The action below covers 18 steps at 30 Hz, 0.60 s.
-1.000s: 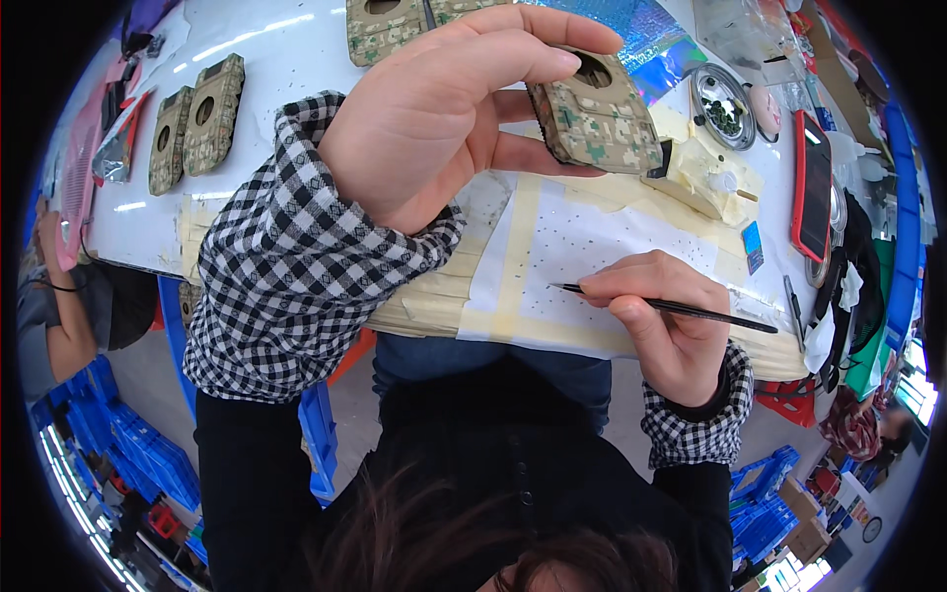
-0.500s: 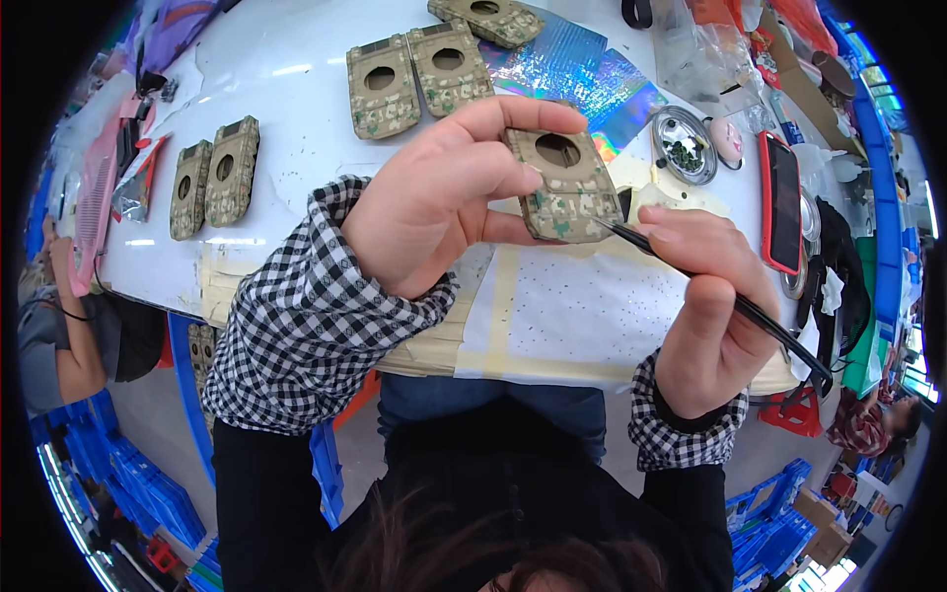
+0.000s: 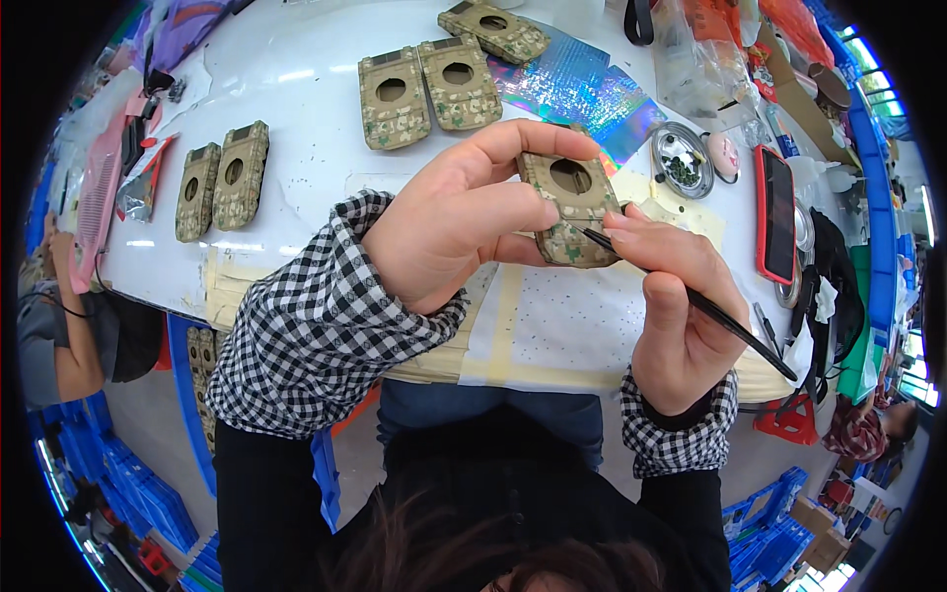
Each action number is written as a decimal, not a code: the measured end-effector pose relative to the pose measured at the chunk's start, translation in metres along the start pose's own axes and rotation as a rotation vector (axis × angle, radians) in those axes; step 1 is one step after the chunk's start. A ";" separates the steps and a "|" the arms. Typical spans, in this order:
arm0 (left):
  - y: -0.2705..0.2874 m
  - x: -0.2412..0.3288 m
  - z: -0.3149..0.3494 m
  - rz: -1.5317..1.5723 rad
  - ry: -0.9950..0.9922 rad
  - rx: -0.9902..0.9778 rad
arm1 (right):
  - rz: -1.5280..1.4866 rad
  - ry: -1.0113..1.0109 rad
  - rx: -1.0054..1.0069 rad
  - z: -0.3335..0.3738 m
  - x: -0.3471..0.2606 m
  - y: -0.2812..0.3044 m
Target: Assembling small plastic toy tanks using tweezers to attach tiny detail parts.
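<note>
Just right of frame centre, your left hand (image 3: 449, 217) pinches a camouflage tank hull (image 3: 582, 204); its long axis runs steeply, turret-hole end toward the top edge, lower end leaning right. At right, your right hand (image 3: 693, 331) pinches black tweezers (image 3: 755, 345), tip angled up-left at the hull. Beyond the table's (image 3: 306, 128) near edge lies speckled paper (image 3: 582, 326); farther, matching hulls (image 3: 397, 125) sit upper centre.

White table (image 3: 306, 128): camo shells (image 3: 397, 120) beyond left hand (image 3: 449, 222), dotted paper (image 3: 562, 321) under/between hands, red-edged phone (image 3: 777, 212) past right hand (image 3: 681, 296).
</note>
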<state>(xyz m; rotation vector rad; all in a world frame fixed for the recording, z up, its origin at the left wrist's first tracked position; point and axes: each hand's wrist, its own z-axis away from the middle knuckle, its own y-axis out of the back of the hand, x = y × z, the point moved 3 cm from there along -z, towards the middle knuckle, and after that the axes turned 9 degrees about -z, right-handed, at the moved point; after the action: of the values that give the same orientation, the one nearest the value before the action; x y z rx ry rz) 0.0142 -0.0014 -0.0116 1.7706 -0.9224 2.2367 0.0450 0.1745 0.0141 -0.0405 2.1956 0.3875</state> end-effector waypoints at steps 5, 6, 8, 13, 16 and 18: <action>-0.001 0.002 0.001 -0.016 -0.001 0.018 | 0.024 0.017 -0.012 0.000 0.000 0.000; -0.001 0.002 0.001 -0.018 -0.002 0.015 | 0.028 0.021 -0.014 -0.001 0.000 -0.001; -0.001 0.002 0.001 -0.021 -0.002 0.004 | 0.038 0.027 -0.016 0.000 0.000 -0.001; -0.001 0.001 -0.001 -0.018 -0.006 0.006 | 0.061 0.045 -0.020 0.000 0.000 -0.002; -0.001 0.001 0.000 -0.018 -0.006 0.009 | 0.080 0.056 -0.023 0.000 0.000 -0.001; -0.001 0.001 0.000 -0.018 -0.005 0.012 | 0.090 0.060 -0.026 0.000 0.000 -0.002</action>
<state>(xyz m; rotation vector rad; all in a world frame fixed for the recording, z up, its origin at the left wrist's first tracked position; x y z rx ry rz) 0.0143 -0.0006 -0.0103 1.7837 -0.8919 2.2326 0.0448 0.1729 0.0137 0.0325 2.2571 0.4710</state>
